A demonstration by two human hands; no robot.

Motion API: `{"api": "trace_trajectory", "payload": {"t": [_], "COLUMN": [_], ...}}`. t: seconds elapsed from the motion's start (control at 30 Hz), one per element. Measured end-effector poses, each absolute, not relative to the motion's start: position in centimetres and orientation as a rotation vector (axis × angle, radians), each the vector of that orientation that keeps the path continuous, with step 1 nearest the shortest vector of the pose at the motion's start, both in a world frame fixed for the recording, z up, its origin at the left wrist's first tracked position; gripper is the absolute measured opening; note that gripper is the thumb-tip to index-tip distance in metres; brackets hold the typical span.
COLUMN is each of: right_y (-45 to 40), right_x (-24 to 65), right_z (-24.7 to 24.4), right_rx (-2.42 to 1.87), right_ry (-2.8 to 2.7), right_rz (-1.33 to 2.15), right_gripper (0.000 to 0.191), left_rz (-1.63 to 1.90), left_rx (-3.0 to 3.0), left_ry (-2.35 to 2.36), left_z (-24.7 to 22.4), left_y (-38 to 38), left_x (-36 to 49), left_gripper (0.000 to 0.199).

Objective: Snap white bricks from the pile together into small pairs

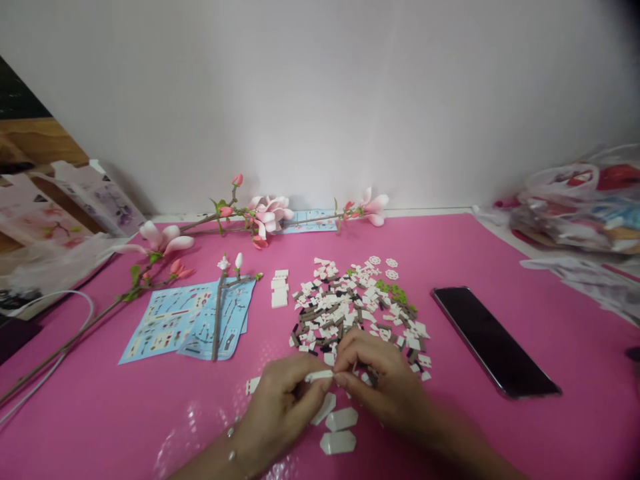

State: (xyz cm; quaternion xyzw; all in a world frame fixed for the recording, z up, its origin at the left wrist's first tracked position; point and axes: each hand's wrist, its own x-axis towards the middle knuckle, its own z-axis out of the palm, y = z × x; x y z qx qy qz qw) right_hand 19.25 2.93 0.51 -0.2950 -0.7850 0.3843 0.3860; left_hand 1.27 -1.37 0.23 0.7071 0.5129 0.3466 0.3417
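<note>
Between thumb and fingers, my left hand (285, 397) pinches a small white building-block piece (319, 376). My right hand (383, 373) meets it at the piece's right end, thumb and index finger closed together there; whatever lies between those fingertips is too small to make out. Just beyond both hands spreads a pile of loose building-block pieces (345, 307) in white, grey-brown, black and green. Below the hands lie white elongated pieces with pointed ends (338, 442). Another white piece (253, 385) shows beside my left hand, partly covered by it.
Blue instruction sheets (165, 320) lie at left under a short brick-built branch (217, 320). Pink magnolia stems (270, 217) stretch along the back. White pieces (280, 290) sit in a stack-like row. A black phone (495, 340) lies right, plastic bags (575, 200) beyond it.
</note>
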Motion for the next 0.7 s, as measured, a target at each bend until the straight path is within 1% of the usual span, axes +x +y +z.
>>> {"api": "trace_trajectory", "payload": {"t": [0.33, 0.5, 0.6, 0.7], "right_y": [2.6, 2.5, 2.6, 2.6], "right_x": [19.4, 19.6, 19.6, 19.6], "right_z": [0.2, 0.3, 0.4, 0.5], "right_rx": [-0.670, -0.650, -0.657, -0.684], "right_ry": [-2.028, -2.012, -2.019, -2.018], "right_rz": [0.964, 0.920, 0.904, 0.892], "right_gripper": [0.006, 0.005, 0.006, 0.007], "left_rz": [0.866, 0.906, 0.929, 0.977], "left_rx": [1.931, 1.913, 1.822, 1.654], "left_ry": [1.332, 1.280, 1.292, 1.296], "left_z": [0.0, -0.5, -1.1, -1.5], "left_y": [-1.8, -1.6, -1.5, -1.5], "left_x": [1.2, 1.1, 1.1, 1.1], "left_gripper": [0.025, 0.023, 0.018, 0.018]}}
